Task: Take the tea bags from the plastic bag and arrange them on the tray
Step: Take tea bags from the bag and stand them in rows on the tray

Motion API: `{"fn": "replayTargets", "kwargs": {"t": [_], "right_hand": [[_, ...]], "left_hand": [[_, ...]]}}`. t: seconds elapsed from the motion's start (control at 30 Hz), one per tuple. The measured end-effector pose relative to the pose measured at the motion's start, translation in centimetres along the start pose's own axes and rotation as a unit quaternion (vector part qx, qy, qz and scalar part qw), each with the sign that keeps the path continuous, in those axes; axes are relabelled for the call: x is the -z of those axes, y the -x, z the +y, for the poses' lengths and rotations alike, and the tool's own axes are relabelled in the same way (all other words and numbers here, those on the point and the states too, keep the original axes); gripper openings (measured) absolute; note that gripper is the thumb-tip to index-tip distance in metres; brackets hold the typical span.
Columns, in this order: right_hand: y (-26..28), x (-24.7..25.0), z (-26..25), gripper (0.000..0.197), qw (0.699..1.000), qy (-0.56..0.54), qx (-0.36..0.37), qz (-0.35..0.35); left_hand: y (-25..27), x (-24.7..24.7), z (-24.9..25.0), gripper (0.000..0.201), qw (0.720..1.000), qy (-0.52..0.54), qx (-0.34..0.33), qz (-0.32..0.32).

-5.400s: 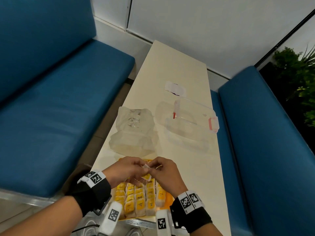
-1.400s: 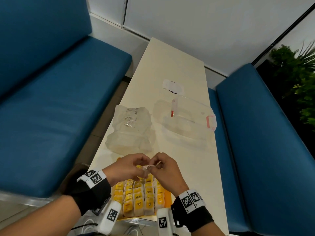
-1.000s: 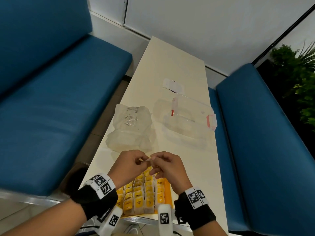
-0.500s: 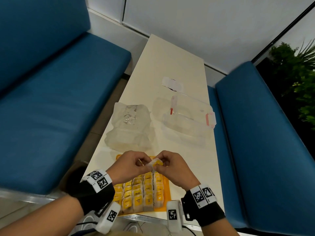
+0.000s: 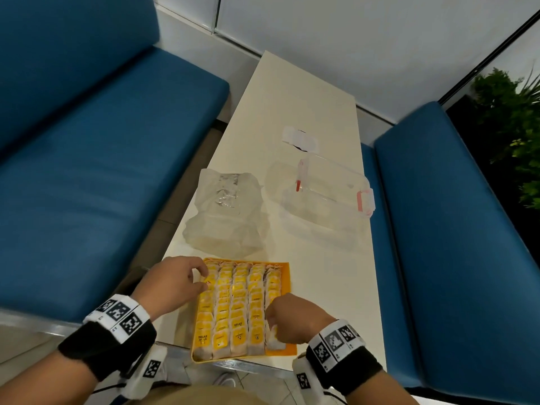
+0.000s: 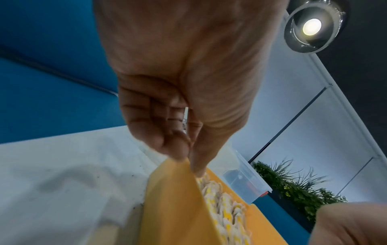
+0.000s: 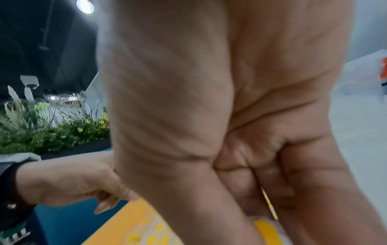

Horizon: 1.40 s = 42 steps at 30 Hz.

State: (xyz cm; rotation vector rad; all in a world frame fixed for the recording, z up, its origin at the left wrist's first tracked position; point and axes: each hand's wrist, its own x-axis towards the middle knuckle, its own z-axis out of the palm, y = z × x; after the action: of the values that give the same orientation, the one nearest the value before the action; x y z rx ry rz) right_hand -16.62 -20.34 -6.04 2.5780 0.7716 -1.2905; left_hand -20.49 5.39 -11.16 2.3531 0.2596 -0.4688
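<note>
Fingers of the right hand [image 5: 295, 318] pinch a tea bag [image 5: 274, 336] over the tray's [image 5: 287, 276] near-right row.

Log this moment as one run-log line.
left hand: fingers at tray left edge | right hand: pinching tea bag over near right column | plastic bag: beyond tray | tray: nearly full

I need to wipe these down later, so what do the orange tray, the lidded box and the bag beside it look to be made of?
The orange tray looks like moulded plastic with a matt finish: even colour, thin raised rim. The clear box seems rigid transparent plastic, glossy, with red clip latches. The plastic bag looks like thin, cloudy film, going by its crumples and shiny creases. The table has a smooth cream surface, possibly laminate.
</note>
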Motion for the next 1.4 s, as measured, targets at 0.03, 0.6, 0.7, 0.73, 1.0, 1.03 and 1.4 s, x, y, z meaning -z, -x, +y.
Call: {"fn": "replayTargets", "kwargs": {"t": [0.03, 0.6, 0.7, 0.73, 1.0, 1.03, 1.4], "right_hand": [[-0.4, -0.3, -0.2, 0.025, 1.0, 0.018, -0.003, -0.015], [-1.8, -3.5, -1.2, 0.033, 0.994, 0.083, -0.056, 0.044], [-1.2, -3.2, -0.9, 0.038, 0.993, 0.067, -0.061, 0.082], [-1.0, -3.0, -0.8, 0.035, 0.992, 0.068, -0.054, 0.087], [-1.7, -3.5, -1.2, 0.02, 0.999, 0.02, 0.008, -0.032], [-1.8, -3.6, -1.2, 0.02, 0.999, 0.019, 0.004, -0.032], [0.4, -2.6, 2.6, 0.035, 0.887, -0.26, -0.24, 0.297]], "left_hand": [[-0.1, -0.2, -0.1, 0.012, 1.0, 0.02, 0.001, -0.008], [-0.2, -0.6, 0.2, 0.019, 0.996, 0.089, 0.005, -0.02], [-0.3, -0.6, 0.3, 0.019, 0.995, 0.095, 0.007, -0.021], [-0.3, -0.5, 0.3, 0.019, 0.995, 0.094, 0.006, -0.021], [-0.3, -0.3, 0.5, 0.017, 0.995, 0.097, 0.008, -0.024], [-0.3, -0.3, 0.5, 0.017, 0.995, 0.098, 0.007, -0.024], [1.0, -0.3, -1.1, 0.03, 0.985, 0.165, 0.034, -0.037]]}}
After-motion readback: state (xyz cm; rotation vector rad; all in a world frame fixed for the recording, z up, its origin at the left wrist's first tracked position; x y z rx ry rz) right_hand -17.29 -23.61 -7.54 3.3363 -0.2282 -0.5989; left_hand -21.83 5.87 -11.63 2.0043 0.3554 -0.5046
